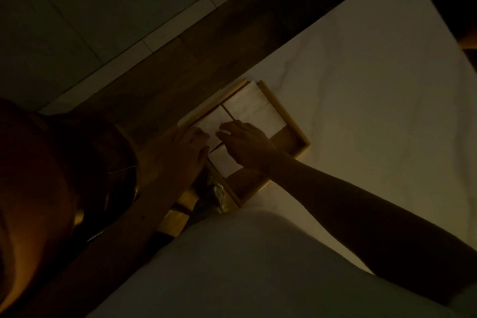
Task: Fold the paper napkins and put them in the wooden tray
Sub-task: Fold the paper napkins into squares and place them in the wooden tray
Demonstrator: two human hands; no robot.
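Pressing down into the wooden tray (pixel 291 121): both hands sit over its dividers, frame very dim. Tray is pale wood with a darker floor, a rectangle lying on the white cloth (pixel 374 90) at the edge next to the dark wood strip (pixel 206 41); its long axis runs diagonally, from upper left to lower right of frame. White folded napkins (pixel 254 103) fill the compartments at the tray's upper end, flat, edges square to the tray walls; another napkin (pixel 223 162) lies in a compartment under the hands. Bare dark floor shows at the tray's lower-right end. Left hand (pixel 184 150) is flat, fingers stretched out on a napkin in the tray, gripping nothing visible. Right hand (pixel 247 142) has fingers curled loosely, tips down on the napkin near the central divider; whether it pinches paper, cannot tell.
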